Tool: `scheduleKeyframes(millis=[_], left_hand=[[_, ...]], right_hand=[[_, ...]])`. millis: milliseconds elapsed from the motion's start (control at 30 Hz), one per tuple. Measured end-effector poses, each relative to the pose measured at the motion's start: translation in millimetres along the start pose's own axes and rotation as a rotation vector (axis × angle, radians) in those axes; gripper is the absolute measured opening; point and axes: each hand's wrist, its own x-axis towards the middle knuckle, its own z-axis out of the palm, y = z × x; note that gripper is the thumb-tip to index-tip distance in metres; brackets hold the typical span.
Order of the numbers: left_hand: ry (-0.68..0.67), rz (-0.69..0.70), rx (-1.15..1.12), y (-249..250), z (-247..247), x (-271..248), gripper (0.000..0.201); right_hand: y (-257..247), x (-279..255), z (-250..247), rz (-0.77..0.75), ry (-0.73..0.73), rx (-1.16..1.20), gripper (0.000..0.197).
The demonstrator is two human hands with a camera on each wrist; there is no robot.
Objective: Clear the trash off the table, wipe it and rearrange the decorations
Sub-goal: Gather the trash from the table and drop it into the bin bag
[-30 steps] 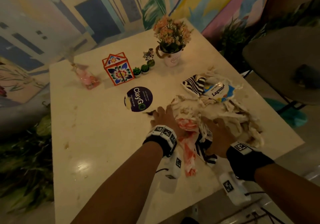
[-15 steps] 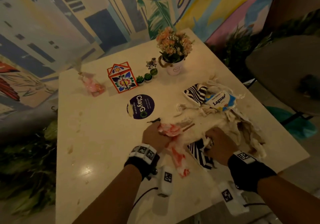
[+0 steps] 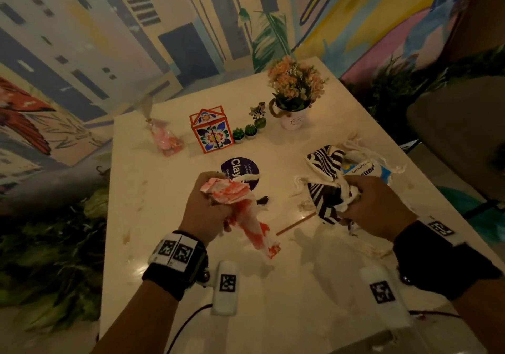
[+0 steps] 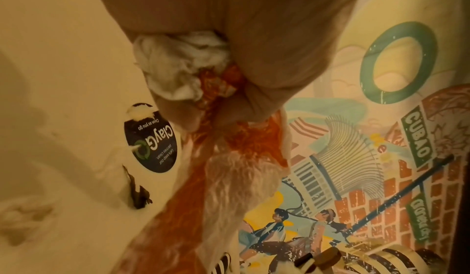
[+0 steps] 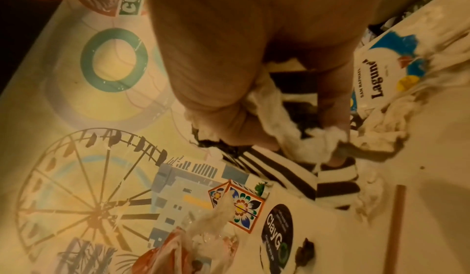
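My left hand (image 3: 210, 206) grips a crumpled red-and-white wrapper (image 3: 246, 211) (image 4: 229, 178) with white tissue (image 4: 178, 65), lifted above the white table (image 3: 169, 244). My right hand (image 3: 366, 206) (image 5: 254, 117) clutches a black-and-white striped wrapper (image 3: 325, 203) (image 5: 292, 178) bunched with white tissue (image 5: 287, 125). On the table behind it lie a second striped wrapper (image 3: 325, 162), a blue-and-white Laguna pack (image 3: 369, 170) (image 5: 381, 77) and tissue shreds (image 3: 377, 249). A thin brown stick (image 3: 295, 224) (image 5: 394, 228) and a small dark scrap (image 3: 263, 200) lie between my hands.
Decorations stand at the far side: a flower pot (image 3: 293, 102), a floral box (image 3: 211, 131), small cacti (image 3: 250, 131), a zebra figurine (image 3: 258, 110), a pink candy bag (image 3: 166, 140). A round ClayGo sticker (image 3: 240, 169) is mid-table. A chair (image 3: 459, 135) stands right, plants (image 3: 49, 258) left.
Both hands closed on trash and lifted it off the table: the left raised the red-and-white wrapper, the right gathered the striped wrapper and tissue. The stick now lies uncovered.
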Motion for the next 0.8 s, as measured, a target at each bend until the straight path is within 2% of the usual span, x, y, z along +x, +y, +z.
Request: scheduleKeyframes(millis=[100, 300, 433, 600, 800], left_hand=[[-0.003, -0.066, 0.019, -6, -11, -3, 0.014], [0.052, -0.137, -0.032, -30, -49, -4, 0.013], [0.049, -0.154, -0.086, -39, -85, -5, 0.021], [0.057, -0.167, -0.129, -43, -142, -3, 0.014], [0.200, -0.183, -0.146, -67, -197, 5, 0.023]], right_hand=[[-10, 5, 11, 0.004, 0.004, -0.006, 0.034], [-38, 11, 44, 0.020, 0.078, 0.028, 0.036], [-64, 11, 73, 0.042, 0.105, 0.121, 0.040], [-97, 8, 113, 0.046, 0.100, 0.248, 0.038], [-115, 9, 149, 0.080, 0.050, 0.333, 0.044]])
